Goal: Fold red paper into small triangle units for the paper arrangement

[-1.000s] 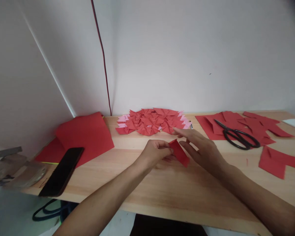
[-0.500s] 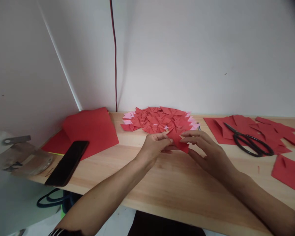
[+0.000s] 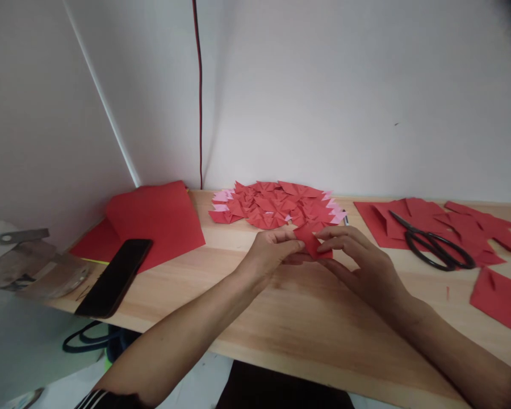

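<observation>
A small piece of red paper [image 3: 310,238] is held between both hands above the middle of the table. My left hand [image 3: 276,247] pinches its left side between thumb and fingers. On the other side, my right hand [image 3: 357,255] has its fingertips on the paper's right edge, with the thumb beneath. Just behind the hands lies a pile of folded red paper pieces [image 3: 276,201], with pink folded pieces [image 3: 338,211] showing at its left and right ends. How the held paper is creased is partly hidden by the fingers.
Black-handled scissors [image 3: 438,250] rest on cut red paper [image 3: 409,213] at right, near a separate red square [image 3: 498,298]. At left, a black phone [image 3: 114,278] overlaps large red sheets [image 3: 157,221]. A clear plastic container [image 3: 46,272] stands at the far left edge.
The red paper's lower corner, which pointed down between the hands, is now raised, and the right fingers and thumb have closed in on it. The view has shifted slightly.
</observation>
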